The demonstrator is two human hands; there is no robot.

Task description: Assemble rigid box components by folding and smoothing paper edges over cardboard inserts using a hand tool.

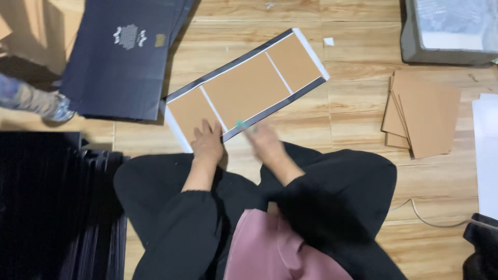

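A long wrap sheet point(248, 87) lies slanted on the wooden floor, with three brown cardboard panels glued on it and dark and white borders around them. My left hand point(208, 141) presses flat on its near left end. My right hand point(266, 145), blurred by motion, is at the sheet's near long edge and seems to hold a small green tool point(240, 124). My knees in black cloth are just below both hands.
A stack of dark printed sheets point(122, 54) lies at the upper left. Loose brown cardboard pieces point(423, 111) lie at the right, white sheets point(487, 155) at the far right, a grey tray point(451, 31) top right. Black folded stock point(52, 207) stands at the left.
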